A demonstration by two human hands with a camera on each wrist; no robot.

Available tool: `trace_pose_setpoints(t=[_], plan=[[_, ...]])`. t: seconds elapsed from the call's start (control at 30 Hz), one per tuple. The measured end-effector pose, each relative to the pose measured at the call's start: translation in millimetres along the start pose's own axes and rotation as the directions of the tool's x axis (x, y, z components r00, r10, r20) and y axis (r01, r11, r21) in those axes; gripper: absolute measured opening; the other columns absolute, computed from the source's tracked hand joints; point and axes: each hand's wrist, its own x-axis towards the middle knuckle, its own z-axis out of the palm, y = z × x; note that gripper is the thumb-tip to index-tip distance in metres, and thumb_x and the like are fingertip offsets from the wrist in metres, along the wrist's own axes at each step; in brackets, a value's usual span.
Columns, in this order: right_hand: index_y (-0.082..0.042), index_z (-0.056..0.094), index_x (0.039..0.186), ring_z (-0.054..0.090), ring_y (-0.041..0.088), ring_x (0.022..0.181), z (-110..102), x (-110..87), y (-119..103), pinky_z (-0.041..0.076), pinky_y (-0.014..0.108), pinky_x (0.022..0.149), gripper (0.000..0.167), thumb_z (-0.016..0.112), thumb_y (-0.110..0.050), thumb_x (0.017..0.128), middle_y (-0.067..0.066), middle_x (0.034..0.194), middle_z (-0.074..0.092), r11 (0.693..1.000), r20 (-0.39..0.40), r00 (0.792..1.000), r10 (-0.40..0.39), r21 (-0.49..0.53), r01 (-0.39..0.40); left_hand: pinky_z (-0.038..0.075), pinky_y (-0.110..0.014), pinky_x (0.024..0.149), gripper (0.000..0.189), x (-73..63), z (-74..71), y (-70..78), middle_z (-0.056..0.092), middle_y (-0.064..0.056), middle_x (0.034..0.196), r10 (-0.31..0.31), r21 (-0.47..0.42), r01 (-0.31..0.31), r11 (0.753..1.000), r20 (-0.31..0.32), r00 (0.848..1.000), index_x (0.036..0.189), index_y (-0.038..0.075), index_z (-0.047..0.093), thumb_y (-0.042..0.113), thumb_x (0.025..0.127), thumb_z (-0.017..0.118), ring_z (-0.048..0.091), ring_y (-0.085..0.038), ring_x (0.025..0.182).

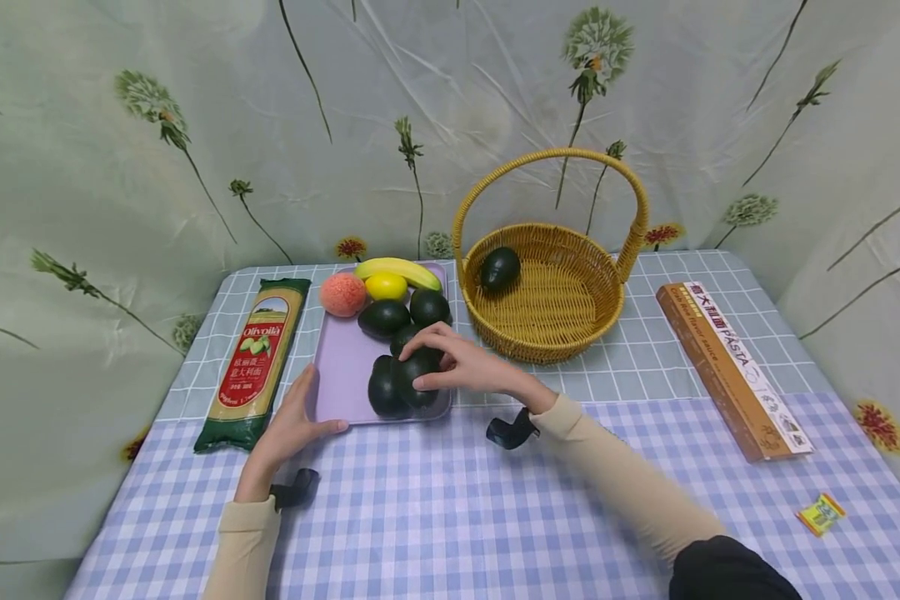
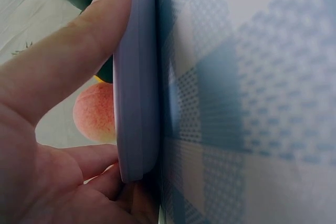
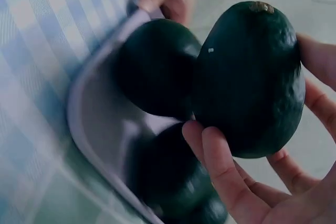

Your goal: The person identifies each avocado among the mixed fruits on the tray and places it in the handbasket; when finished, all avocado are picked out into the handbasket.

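Observation:
A dark green avocado (image 3: 247,82) is gripped between the thumb and fingers of my right hand (image 1: 468,362), lifted over the front right part of a lilac tray (image 1: 337,375). Just beside it a second avocado (image 1: 382,387) lies in the tray, and more avocados (image 1: 384,318) lie farther back. My left hand (image 1: 291,421) holds the tray's front left corner, thumb on the front rim (image 2: 134,77) and fingers along the left side. A peach (image 1: 342,294), a lemon (image 1: 386,286) and a banana (image 1: 397,270) fill the tray's back end.
Behind and right of the tray stands a wicker basket (image 1: 547,333) with a tall handle and one avocado (image 1: 500,269) inside. A pasta bag (image 1: 255,358) lies left of the tray. At the right are a pasta box (image 1: 735,367) and a small yellow packet (image 1: 821,514).

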Motion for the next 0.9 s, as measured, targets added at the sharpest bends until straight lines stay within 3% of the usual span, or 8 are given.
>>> trace_pose_setpoints(t=[0.13,0.27,0.37,0.5,0.57,0.7,0.8,0.9], plan=[[-0.012,0.058,0.120,0.051,0.025,0.101,-23,-10.4,3,0.053,0.031,0.077,0.033,0.068,-0.014,0.089,0.008,0.129,0.041,0.997,-0.022,0.999,-0.034,0.075,0.035,0.008,-0.060,0.111,0.114,0.2,-0.2,0.2,0.002,-0.030,0.154,0.010,-0.005,-0.010,1.000,-0.001,1.000,0.150,-0.006,0.004,0.024,0.074,0.083,0.003,-0.046,0.141],[-0.010,0.056,0.125,0.050,0.025,0.104,-48,-20.3,8,0.051,0.034,0.082,0.037,0.067,-0.010,0.090,0.008,0.129,0.039,0.993,-0.071,0.996,-0.046,0.107,0.054,0.009,-0.060,0.111,0.113,0.4,-0.4,-1.0,0.003,-0.031,0.154,0.035,0.006,-0.035,0.999,-0.003,0.999,0.150,-0.007,0.004,0.024,0.074,0.083,0.004,-0.046,0.141],[-0.010,0.054,0.127,0.046,0.024,0.112,-68,-28.3,12,0.048,0.038,0.090,0.039,0.066,-0.010,0.090,0.008,0.130,0.038,0.994,-0.117,0.993,-0.027,0.105,0.040,0.009,-0.059,0.111,0.113,0.1,-0.8,-1.7,0.004,-0.031,0.154,0.043,0.010,-0.043,0.999,-0.003,0.999,0.149,-0.008,0.004,0.024,0.074,0.083,0.004,-0.045,0.141],[-0.009,0.050,0.131,0.052,0.030,0.111,-95,-38.7,17,0.049,0.042,0.090,0.042,0.064,-0.012,0.092,0.010,0.134,0.035,0.991,-0.177,0.983,0.054,0.129,-0.031,0.009,-0.060,0.111,0.114,-0.1,-0.8,-1.6,0.003,-0.030,0.154,0.034,0.012,-0.034,0.999,-0.001,0.999,0.150,-0.006,0.004,0.026,0.074,0.083,0.004,-0.045,0.141],[-0.009,0.048,0.132,0.054,0.035,0.108,-108,-43.2,20,0.049,0.045,0.089,0.043,0.064,-0.013,0.092,0.011,0.136,0.034,0.988,-0.219,0.970,0.103,0.139,-0.073,0.009,-0.060,0.111,0.114,0.0,-0.8,-1.4,0.003,-0.030,0.154,0.029,0.013,-0.029,0.999,-0.001,1.000,0.150,-0.006,0.004,0.026,0.074,0.083,0.004,-0.045,0.141],[-0.007,0.046,0.135,0.047,0.034,0.117,-132,-47.3,30,0.045,0.049,0.093,0.047,0.063,-0.015,0.093,0.010,0.142,0.031,0.981,-0.310,0.936,0.169,0.140,-0.131,0.009,-0.061,0.111,0.113,0.5,-0.6,-1.9,0.003,-0.030,0.154,0.030,0.018,-0.030,0.999,-0.001,1.000,0.150,-0.005,0.004,0.027,0.075,0.082,0.004,-0.045,0.141],[-0.005,0.044,0.136,0.047,0.035,0.118,-148,-45.4,39,0.048,0.043,0.093,0.047,0.062,-0.013,0.093,0.011,0.146,0.027,0.978,-0.360,0.912,0.197,0.138,-0.156,0.009,-0.061,0.111,0.113,0.4,-0.7,-1.7,0.004,-0.030,0.154,0.031,0.019,-0.031,0.999,-0.001,1.000,0.150,-0.006,0.004,0.026,0.075,0.082,0.005,-0.046,0.141],[-0.005,0.043,0.137,0.054,0.037,0.109,-160,-41.4,46,0.052,0.041,0.087,0.047,0.061,-0.014,0.094,0.012,0.147,0.025,0.972,-0.387,0.892,0.232,0.123,-0.199,0.009,-0.061,0.111,0.113,-0.3,-0.7,-0.7,0.004,-0.030,0.154,0.028,0.014,-0.028,1.000,0.000,1.000,0.150,-0.006,0.004,0.026,0.075,0.082,0.004,-0.046,0.141]])
